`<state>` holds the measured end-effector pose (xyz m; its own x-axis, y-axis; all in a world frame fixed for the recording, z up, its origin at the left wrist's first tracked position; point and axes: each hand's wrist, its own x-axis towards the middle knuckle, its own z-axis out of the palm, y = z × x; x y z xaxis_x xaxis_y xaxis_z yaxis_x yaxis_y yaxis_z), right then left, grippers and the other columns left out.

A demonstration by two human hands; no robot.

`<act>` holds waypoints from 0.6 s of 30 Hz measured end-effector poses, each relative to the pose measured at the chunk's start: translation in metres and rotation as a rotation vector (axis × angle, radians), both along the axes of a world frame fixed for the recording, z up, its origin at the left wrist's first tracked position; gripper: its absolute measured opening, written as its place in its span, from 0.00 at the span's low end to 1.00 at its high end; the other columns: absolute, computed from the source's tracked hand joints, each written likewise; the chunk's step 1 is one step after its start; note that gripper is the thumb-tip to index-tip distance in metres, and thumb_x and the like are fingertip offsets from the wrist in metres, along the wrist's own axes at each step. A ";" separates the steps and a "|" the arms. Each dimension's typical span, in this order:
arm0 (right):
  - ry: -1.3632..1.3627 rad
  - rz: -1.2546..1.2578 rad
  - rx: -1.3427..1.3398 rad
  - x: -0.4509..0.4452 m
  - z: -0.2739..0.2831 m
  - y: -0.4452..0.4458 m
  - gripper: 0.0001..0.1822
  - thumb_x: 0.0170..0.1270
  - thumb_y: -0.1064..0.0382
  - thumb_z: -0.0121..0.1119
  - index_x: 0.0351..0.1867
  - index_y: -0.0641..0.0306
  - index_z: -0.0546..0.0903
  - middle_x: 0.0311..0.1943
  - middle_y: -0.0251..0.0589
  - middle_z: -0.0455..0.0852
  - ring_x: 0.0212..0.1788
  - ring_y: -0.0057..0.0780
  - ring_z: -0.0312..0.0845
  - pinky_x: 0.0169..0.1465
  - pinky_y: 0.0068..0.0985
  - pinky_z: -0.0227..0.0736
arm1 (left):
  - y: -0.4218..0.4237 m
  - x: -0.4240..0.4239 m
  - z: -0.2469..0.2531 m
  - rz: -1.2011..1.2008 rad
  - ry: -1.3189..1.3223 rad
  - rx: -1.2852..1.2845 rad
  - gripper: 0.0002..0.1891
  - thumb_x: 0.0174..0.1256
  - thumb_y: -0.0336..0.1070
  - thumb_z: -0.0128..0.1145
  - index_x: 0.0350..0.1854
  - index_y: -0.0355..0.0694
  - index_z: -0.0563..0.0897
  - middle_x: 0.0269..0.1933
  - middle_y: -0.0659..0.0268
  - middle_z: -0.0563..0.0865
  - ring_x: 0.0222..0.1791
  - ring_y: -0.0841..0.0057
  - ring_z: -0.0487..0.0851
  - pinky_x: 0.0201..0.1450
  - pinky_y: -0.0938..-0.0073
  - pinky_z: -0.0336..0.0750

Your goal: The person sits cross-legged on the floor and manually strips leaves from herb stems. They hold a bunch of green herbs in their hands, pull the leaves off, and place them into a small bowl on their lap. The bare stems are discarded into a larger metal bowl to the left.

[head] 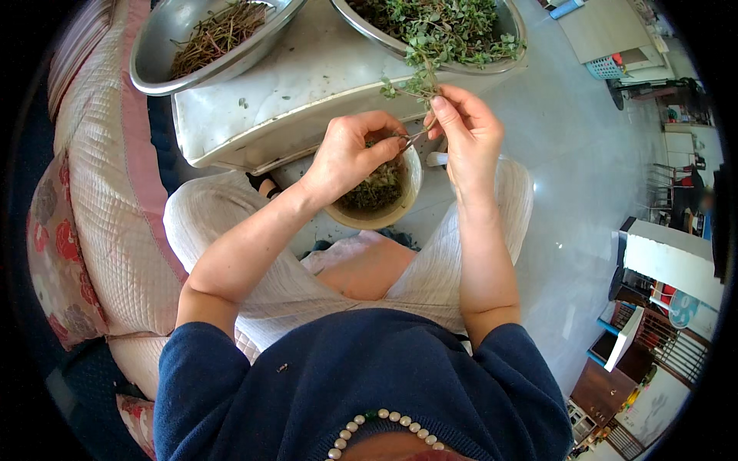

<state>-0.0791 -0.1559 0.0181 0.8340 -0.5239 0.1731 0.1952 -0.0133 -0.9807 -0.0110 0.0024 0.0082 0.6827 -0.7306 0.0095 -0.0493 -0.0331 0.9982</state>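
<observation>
Pinched between the thumb and fingers of my right hand (470, 129) is a leafy green sprig (425, 80), its leaves pointing up. My left hand (360, 150) grips the lower stem end of the same sprig, close beside the right fingers. Below my hands, between my knees, stands a round bucket (375, 219) with dark plant scraps (375, 193) inside, partly hidden by my left hand. A metal basin (369, 26) heaped with leafy green plants (450, 29) is at the top, just beyond the sprig. Another metal basin (153, 86) at upper left holds bare reddish-brown stems (222, 34).
Both basins stand on a white marble-look table (248, 115) with a few loose leaves on it. A quilted sofa (98, 230) with a floral cushion (63, 253) is at my left. Chairs, a white cabinet and a basket stand far off across the shiny floor (565, 173) at right.
</observation>
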 end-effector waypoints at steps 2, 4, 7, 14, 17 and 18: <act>0.009 -0.003 0.014 0.001 0.001 0.003 0.09 0.64 0.71 0.60 0.44 0.72 0.82 0.32 0.37 0.84 0.28 0.18 0.77 0.28 0.15 0.72 | 0.001 0.000 -0.006 -0.023 0.052 -0.010 0.07 0.59 0.28 0.59 0.38 0.30 0.81 0.34 0.65 0.85 0.38 0.83 0.81 0.43 0.78 0.76; 0.009 0.002 0.023 0.002 0.000 0.004 0.09 0.64 0.71 0.61 0.44 0.72 0.82 0.32 0.37 0.84 0.28 0.18 0.77 0.28 0.15 0.72 | 0.001 0.001 -0.007 -0.035 0.001 -0.014 0.08 0.59 0.28 0.59 0.38 0.30 0.80 0.35 0.65 0.84 0.38 0.82 0.80 0.43 0.77 0.75; 0.007 0.004 0.012 0.002 -0.002 0.004 0.09 0.63 0.71 0.61 0.43 0.72 0.82 0.31 0.36 0.84 0.27 0.17 0.77 0.28 0.15 0.73 | 0.000 0.004 -0.006 -0.018 -0.286 -0.022 0.07 0.55 0.27 0.59 0.36 0.32 0.80 0.33 0.61 0.83 0.34 0.73 0.82 0.40 0.73 0.76; 0.031 -0.015 -0.029 0.003 -0.003 0.008 0.08 0.63 0.70 0.62 0.42 0.71 0.82 0.27 0.35 0.84 0.25 0.17 0.77 0.27 0.16 0.74 | -0.001 0.003 0.002 -0.024 -0.651 0.061 0.07 0.51 0.26 0.57 0.33 0.33 0.78 0.32 0.54 0.80 0.32 0.60 0.81 0.37 0.66 0.75; -0.014 -0.004 0.019 0.002 -0.004 0.010 0.08 0.63 0.70 0.62 0.42 0.72 0.82 0.27 0.36 0.84 0.25 0.17 0.77 0.27 0.16 0.74 | -0.002 0.004 -0.002 -0.007 -0.509 -0.004 0.06 0.53 0.27 0.55 0.32 0.32 0.77 0.30 0.56 0.80 0.32 0.65 0.81 0.38 0.68 0.74; -0.033 0.000 0.039 0.002 -0.005 0.011 0.08 0.64 0.70 0.61 0.42 0.72 0.82 0.27 0.36 0.84 0.26 0.17 0.77 0.27 0.16 0.74 | -0.003 0.004 -0.005 0.007 -0.429 -0.045 0.05 0.53 0.27 0.54 0.32 0.32 0.77 0.29 0.58 0.80 0.32 0.66 0.81 0.38 0.69 0.74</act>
<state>-0.0768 -0.1452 0.0134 0.8283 -0.5305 0.1803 0.2276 0.0245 -0.9735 -0.0069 -0.0007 0.0031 0.6149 -0.7183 0.3253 -0.4601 0.0083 0.8878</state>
